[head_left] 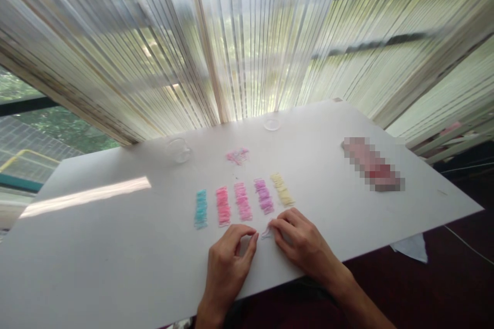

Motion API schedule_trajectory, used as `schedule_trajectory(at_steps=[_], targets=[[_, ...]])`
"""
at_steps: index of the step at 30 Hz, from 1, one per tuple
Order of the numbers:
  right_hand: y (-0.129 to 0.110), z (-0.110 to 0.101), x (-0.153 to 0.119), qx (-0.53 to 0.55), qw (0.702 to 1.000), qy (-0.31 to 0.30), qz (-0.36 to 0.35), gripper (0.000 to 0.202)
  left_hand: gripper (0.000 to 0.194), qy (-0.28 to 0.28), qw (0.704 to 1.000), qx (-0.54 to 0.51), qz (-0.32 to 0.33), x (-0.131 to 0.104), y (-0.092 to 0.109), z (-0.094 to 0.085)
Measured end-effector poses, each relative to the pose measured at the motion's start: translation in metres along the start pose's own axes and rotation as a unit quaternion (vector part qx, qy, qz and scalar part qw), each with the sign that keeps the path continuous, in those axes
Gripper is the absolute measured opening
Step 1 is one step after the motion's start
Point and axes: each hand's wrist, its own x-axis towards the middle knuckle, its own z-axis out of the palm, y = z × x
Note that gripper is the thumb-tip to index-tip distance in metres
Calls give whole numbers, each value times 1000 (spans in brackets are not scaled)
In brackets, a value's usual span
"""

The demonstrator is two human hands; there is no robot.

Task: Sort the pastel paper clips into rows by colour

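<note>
Head view: your right hand (299,236) pinches pale strands (266,234); left hand (229,259) pinched shut, contents unclear. Best handled lightly, low.

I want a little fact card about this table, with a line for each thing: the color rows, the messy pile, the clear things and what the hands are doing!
color rows: five, side by side
left to right: blue-green row, red-pink row, light pink row, purple row, yellow row
messy pile: small pink mixed pile, beyond the rows
clear things: two, near the window side
left hand: left hand, thumb and finger pinched
right hand: right hand, at some small pale pieces
blurred out: a pinkish thing, far right
</note>
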Motion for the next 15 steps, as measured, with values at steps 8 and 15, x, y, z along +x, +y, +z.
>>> schedule_trajectory(at_steps=[8, 15], targets=[[3, 3, -1, -8, 1000, 26, -1, 20, 7, 0, 1000, 10, -2, 2, 3, 0], [1, -1, -5, -15, 1000, 18, 8, 19, 6, -9, 1000, 9, -3, 1, 4, -1]])
